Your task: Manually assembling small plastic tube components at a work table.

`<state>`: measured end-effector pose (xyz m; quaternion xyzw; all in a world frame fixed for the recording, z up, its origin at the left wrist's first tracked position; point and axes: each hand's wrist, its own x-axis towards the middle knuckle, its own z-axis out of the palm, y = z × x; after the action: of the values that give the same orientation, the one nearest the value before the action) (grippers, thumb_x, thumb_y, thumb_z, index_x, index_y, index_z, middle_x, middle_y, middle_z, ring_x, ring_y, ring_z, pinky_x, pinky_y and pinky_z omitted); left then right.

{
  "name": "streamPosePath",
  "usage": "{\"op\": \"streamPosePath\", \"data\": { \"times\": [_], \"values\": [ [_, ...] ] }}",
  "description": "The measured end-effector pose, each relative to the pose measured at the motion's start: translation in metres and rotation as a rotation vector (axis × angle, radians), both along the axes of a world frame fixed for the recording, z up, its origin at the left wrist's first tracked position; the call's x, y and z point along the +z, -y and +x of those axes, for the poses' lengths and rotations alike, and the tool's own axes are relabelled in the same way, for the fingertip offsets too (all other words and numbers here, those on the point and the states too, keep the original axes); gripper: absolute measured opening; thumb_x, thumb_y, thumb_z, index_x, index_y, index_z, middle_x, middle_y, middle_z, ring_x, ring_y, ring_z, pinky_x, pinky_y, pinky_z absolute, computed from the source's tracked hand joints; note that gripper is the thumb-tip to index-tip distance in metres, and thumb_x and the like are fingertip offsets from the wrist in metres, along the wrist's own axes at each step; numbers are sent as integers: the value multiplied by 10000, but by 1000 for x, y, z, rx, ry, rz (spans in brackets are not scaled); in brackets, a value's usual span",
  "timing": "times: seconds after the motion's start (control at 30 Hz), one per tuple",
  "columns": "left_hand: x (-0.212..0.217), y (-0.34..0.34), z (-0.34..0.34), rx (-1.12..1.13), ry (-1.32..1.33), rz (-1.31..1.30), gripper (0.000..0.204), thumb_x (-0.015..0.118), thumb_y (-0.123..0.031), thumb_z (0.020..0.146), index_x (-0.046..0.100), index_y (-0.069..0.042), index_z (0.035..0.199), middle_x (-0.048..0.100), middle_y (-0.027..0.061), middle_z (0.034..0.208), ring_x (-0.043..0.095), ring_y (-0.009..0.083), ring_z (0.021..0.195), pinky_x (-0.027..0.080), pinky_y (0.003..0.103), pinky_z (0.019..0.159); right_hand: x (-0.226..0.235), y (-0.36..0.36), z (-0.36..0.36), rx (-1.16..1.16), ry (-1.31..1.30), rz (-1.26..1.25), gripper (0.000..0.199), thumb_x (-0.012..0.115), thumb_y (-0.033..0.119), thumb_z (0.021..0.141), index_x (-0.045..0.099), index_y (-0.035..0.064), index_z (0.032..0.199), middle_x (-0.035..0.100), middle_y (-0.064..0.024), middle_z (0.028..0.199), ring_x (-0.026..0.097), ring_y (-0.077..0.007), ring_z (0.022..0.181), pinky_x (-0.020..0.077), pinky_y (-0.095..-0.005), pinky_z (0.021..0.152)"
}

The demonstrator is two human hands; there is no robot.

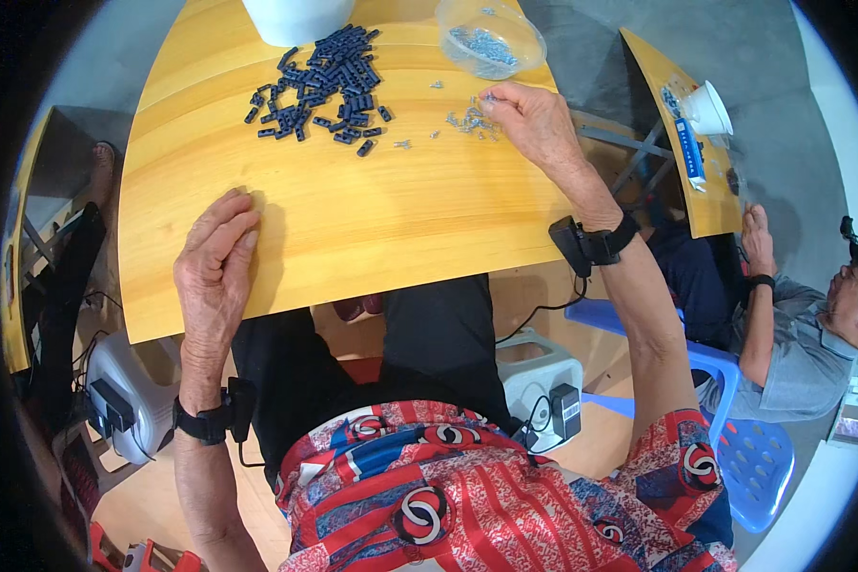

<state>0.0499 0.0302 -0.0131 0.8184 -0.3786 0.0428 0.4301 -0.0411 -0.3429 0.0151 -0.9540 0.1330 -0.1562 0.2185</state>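
My right hand [541, 124] is over the far right of the wooden table [372, 238], its thumb and forefinger pinched on a small silvery screw. Just beside those fingertips lies a loose scatter of small screws [469, 122]. My left hand [221, 253] rests near the table's left front, fingers curled together and thumb against them; whatever they hold, if anything, is hidden. Farther back, a heap of small black plastic connector pieces [338, 81] spreads over the table. Beyond my right hand stands a clear plastic bowl [534, 43] with many screws inside.
A white tub [300, 19] stands at the far edge behind the black pieces. At right, another person [791, 334] sits by a second table [710, 210] holding a white cup [707, 110] and a blue box [689, 153]. White stools with cables flank my legs.
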Motion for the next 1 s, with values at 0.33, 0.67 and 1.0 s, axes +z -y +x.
{"op": "streamPosePath", "data": {
  "times": [0.33, 0.67, 1.0],
  "values": [
    [0, 1, 3, 18, -83, -18, 145, 595, 9, 856, 667, 10, 982, 645, 111, 1106, 575, 231, 1103, 428, 311, 972, 13, -1, -3, -62, -26, 45, 243, 634, 265, 837, 700, 37, 892, 671, -143, 725, 651, -267, 654, 505, -345, 629],
    [-3, -6, 5, 86, 97, 16, 126, 617, -27, 830, 664, 27, 933, 674, 164, 992, 643, 288, 963, 484, 320, 862, 4, -4, -18, 347, 228, -197, 157, 623, 127, 806, 662, 18, 913, 655, -132, 897, 639, -265, 836, 495, -335, 744],
    [-1, -2, -2, 97, -208, -181, 119, 575, 3, 877, 685, 3, 922, 681, 83, 915, 612, 104, 819, 490, 218, 731, 22, -125, -53, 577, -11, -96, 154, 635, 27, 811, 663, 36, 962, 655, -97, 967, 642, -226, 879, 505, -282, 752]
  ]
}}
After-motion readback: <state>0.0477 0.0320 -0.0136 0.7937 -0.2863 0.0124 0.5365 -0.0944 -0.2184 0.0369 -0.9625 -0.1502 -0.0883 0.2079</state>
